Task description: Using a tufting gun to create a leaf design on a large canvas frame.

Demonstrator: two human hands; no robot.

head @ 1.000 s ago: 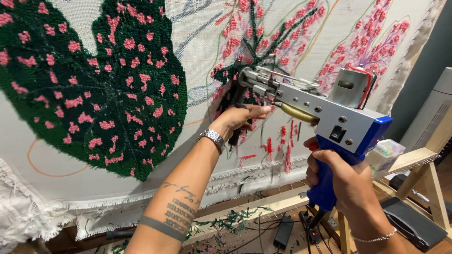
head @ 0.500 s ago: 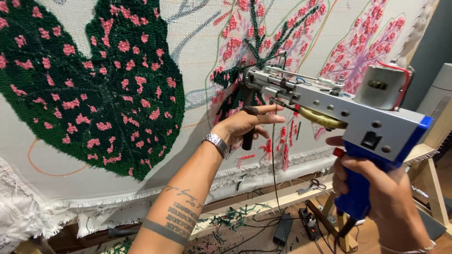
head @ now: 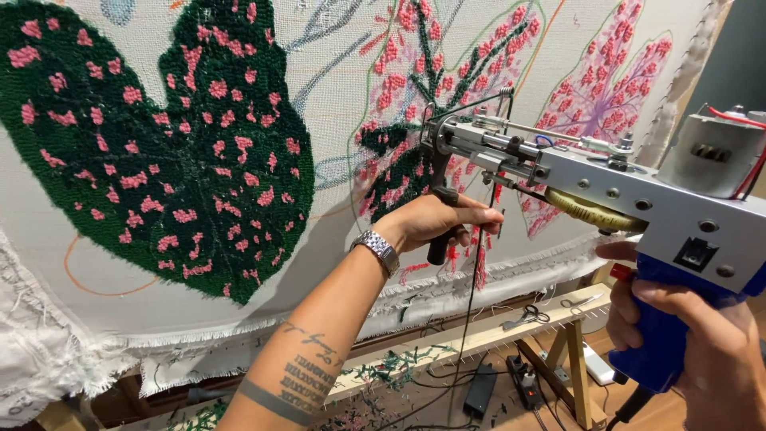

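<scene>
Nearest, the right hand (head: 702,343) is closed around the blue grip of the tufting gun (head: 606,187). Its long axis runs leftward toward the cloth (head: 335,199). Farther in, the left hand (head: 435,223) is wrapped around the gun's black front handle (head: 440,227), just beneath the needle end, beside the pink leaf (head: 431,120).

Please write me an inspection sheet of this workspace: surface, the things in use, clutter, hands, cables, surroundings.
Surface: white stretched cloth with dark green tufted leaf, pink dots.
Things in use: blue-handled metal tufting gun, tip at the cloth.
Clutter: yarn scraps; scissors on wooden frame bar.
Hands: left hand grips the front black handle; right hand holds the blue grip.
Cables: black cords and power strip on floor.
Surroundings: nothing seen.
</scene>
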